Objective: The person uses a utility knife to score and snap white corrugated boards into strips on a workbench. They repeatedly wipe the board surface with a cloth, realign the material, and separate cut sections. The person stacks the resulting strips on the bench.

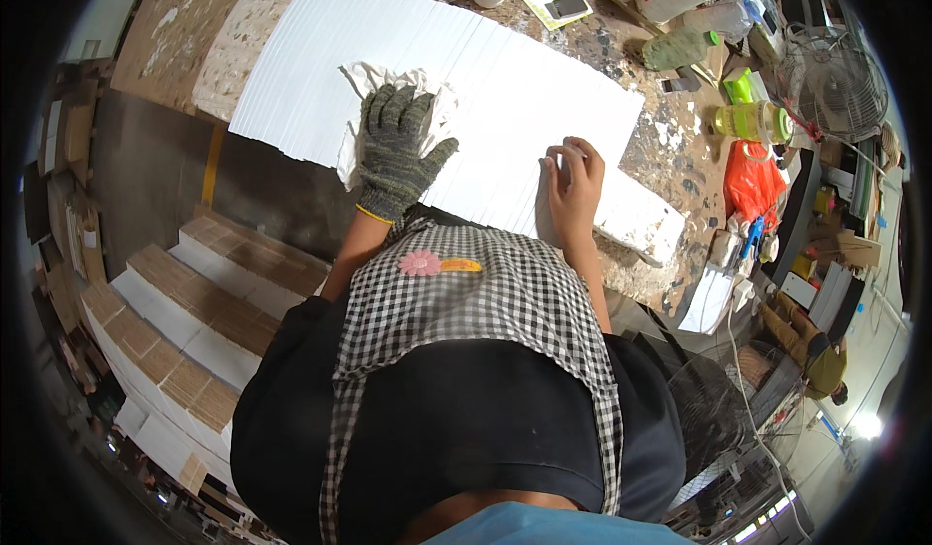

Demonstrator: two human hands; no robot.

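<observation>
A wide row of white strips or thin boards (505, 89), packed side by side, lies across the worktable in front of me. My left hand (398, 142), in a dark grey knit glove with a yellow cuff, rests palm down near the row's left-middle part. Under it is a crumpled white cloth (442, 113), pressed against the strips, with the fingers extended over it and the thumb out to the side. My bare right hand (579, 181) rests on the near right part of the strips, fingers loosely bent and apart, holding nothing visible.
Pale slabs (646, 220) stick out beneath the row. Far right on the stained worktable (670, 171) are a green bottle (678, 50), a yellow-green jar (752, 121), a red bag (752, 181) and a fan (835, 79). A phone (566, 6) lies at the back. Stacked boards (209, 312) stand left.
</observation>
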